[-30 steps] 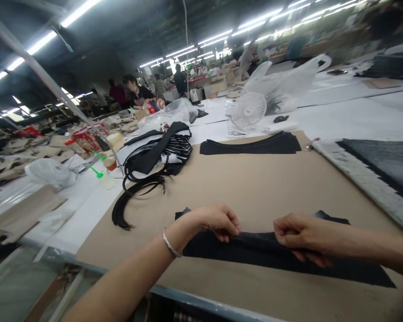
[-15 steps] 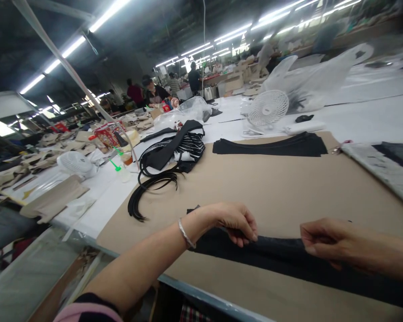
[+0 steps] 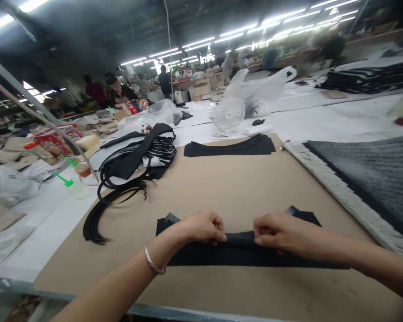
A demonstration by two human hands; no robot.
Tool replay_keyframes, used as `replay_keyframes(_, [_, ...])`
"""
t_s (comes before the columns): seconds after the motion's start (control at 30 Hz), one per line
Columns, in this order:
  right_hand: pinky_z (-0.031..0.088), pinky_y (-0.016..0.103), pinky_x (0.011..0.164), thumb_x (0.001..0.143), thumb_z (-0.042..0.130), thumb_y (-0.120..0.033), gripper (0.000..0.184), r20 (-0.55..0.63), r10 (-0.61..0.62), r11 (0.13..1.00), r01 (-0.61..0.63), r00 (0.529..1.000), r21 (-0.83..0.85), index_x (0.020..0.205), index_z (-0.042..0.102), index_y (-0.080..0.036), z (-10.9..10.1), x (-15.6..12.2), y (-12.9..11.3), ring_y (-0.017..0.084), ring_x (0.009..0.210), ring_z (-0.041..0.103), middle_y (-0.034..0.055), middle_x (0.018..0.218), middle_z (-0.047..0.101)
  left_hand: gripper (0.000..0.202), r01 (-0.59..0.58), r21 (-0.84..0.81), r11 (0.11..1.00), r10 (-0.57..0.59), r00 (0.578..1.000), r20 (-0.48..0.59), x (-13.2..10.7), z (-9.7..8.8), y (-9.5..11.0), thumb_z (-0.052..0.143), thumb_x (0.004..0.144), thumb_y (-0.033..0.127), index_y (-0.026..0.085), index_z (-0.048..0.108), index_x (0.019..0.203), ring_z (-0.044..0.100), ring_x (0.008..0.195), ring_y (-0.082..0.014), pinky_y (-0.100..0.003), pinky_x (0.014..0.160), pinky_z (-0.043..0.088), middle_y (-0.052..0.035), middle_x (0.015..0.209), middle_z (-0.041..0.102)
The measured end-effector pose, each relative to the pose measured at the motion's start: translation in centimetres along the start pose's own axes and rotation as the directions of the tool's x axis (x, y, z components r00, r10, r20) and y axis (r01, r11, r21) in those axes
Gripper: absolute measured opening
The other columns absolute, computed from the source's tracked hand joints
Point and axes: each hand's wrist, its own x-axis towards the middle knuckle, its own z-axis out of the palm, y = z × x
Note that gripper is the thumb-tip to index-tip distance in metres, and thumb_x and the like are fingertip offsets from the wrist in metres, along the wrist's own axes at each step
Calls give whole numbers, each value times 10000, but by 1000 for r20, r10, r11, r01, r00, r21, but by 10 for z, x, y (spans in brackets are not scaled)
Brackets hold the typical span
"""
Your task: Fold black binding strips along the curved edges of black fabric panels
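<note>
A long black fabric piece (image 3: 242, 257) lies across the brown board (image 3: 221, 188) in front of me. Both hands pinch its upper edge near the middle, a short gap apart. My left hand (image 3: 206, 227), with a silver bangle on the wrist, grips it on the left side of that gap. On the right side my right hand (image 3: 277, 232) holds the same edge between thumb and fingers. Greyish patches show at the fabric's upper corners. Farther back on the board rests a small stack of black curved pieces (image 3: 230, 146).
Black strips (image 3: 99, 219) and dark and striped fabric (image 3: 130, 156) lie at the left. Behind the board stand a white fan (image 3: 229, 112) and a plastic bag (image 3: 258, 91). Grey quilted material (image 3: 372, 179) is at the right. Green-tipped bottles (image 3: 75, 188) stand left. People are in the background.
My view has swung to the right, so the table's contents appear farther left. Both hands keep pinching the black fabric, and its right end now shows.
</note>
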Motion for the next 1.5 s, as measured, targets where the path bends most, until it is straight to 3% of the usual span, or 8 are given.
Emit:
replay_keyframes(0.17, [255,243,518,800,540,-185,110,-128,36,984,-57,991,-168,708,599,-201,15,4,1,141,602,532,-8,649,604,54,-19,92,996,32,989,-143,7,14,-13,617,685,198,158,601,652,475,514,-98,-199,486,321,38,527,541])
replay_keyframes(0.47, [231,260,517,834,504,-186,167,-183,31,965,-77,983,-250,683,574,-190,27,12,-7,174,611,571,28,650,628,46,71,227,971,4,948,-318,6,22,-13,608,665,198,172,646,673,534,582,-130,-215,508,295,9,610,616])
replay_keyframes(0.77, [223,260,521,852,522,-191,176,-233,71,957,-132,970,-258,712,627,-188,35,16,-8,191,624,600,40,663,648,65,79,257,963,16,937,-350,7,24,-14,583,673,173,190,644,660,556,598,-147,-227,528,309,6,615,629])
replay_keyframes(1.5, [208,273,512,845,564,-238,155,-248,123,937,-195,961,-289,708,630,-209,30,15,-6,214,648,614,31,662,648,83,100,284,954,1,942,-336,8,28,-4,586,709,176,194,666,696,568,619,-156,-235,565,335,2,637,643])
